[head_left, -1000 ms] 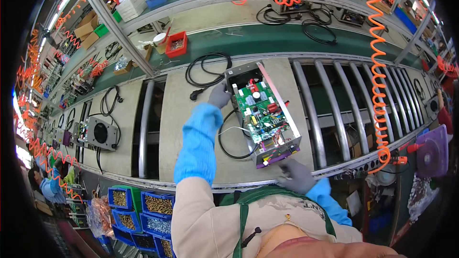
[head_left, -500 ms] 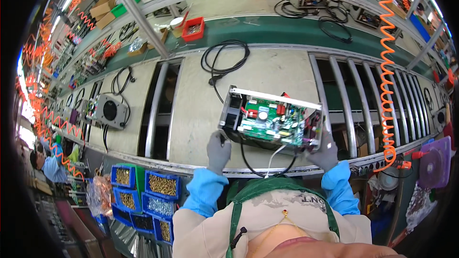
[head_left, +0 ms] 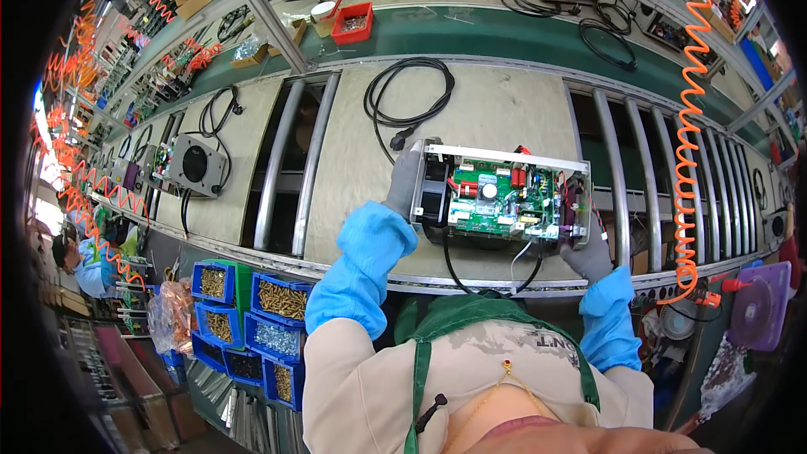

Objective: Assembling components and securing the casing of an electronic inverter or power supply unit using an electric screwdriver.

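Note:
An open metal-framed electronic unit (head_left: 504, 151) sits on the pale board in front of me. It has a green circuit board (head_left: 471, 219) with red and silver parts, and a black fan (head_left: 434, 192) at its left end. My left hand (head_left: 405, 183), in a grey glove, grips the unit's left end, its fingers partly hidden behind the frame. At the near right corner my right hand (head_left: 588, 257), also gloved, is closed on the frame. A white wire (head_left: 521, 261) and a black cable (head_left: 454, 273) hang from the near side toward my apron.
A coiled black power cord (head_left: 412, 88) lies behind the unit. Metal rollers (head_left: 618, 176) flank the board. Blue bins (head_left: 282, 298) of screws stand at lower left. An orange coiled hose (head_left: 685, 134) hangs at right. Another unit (head_left: 197, 164) rests farther left.
My left hand has moved up from the board's near side onto the unit's left end. The unit now lies straighter and farther right in the view, which has itself shifted.

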Tool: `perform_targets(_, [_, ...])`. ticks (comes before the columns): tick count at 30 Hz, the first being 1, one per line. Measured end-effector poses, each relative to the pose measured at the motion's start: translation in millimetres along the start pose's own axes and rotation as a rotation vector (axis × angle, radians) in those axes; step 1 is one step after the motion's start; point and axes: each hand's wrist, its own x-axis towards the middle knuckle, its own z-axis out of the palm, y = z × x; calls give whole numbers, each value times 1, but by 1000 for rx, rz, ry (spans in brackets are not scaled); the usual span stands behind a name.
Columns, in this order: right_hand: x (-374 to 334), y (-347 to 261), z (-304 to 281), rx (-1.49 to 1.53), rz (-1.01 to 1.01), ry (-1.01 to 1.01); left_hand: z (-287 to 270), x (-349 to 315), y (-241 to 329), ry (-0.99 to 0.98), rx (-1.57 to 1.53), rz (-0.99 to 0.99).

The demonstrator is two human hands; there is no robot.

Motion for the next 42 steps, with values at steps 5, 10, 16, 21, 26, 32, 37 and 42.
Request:
perform_targets(5, [28,-30,-36,-48,-79,-64,13,-1,-5,-38,-49,35])
perform_targets(10, [26,17,-25,-79,-92,9,34,-4,-4,-44,-185,-46])
perform_targets(16, [18,-5,-30,-44,33,-22,18,-5,-4,-32,-18,-3])
perform_targets(21, [-13,6,-4,116,-111,336,2,-32,-16,-40,46,62])
perform_targets(26, [-20,16,5,54,-233,489,-18,-54,-33,2,583,417])
perform_targets(32, [-19,20,0,75,-214,407,-26,-62,-56,42,258,324])
perform_targets(37, [-23,16,-13,92,-215,292,-66,-63,-94,306,520,447])
perform_targets(42, [-43,64,-96,-818,145,-559,-6,-127,-82,361,1262,313])
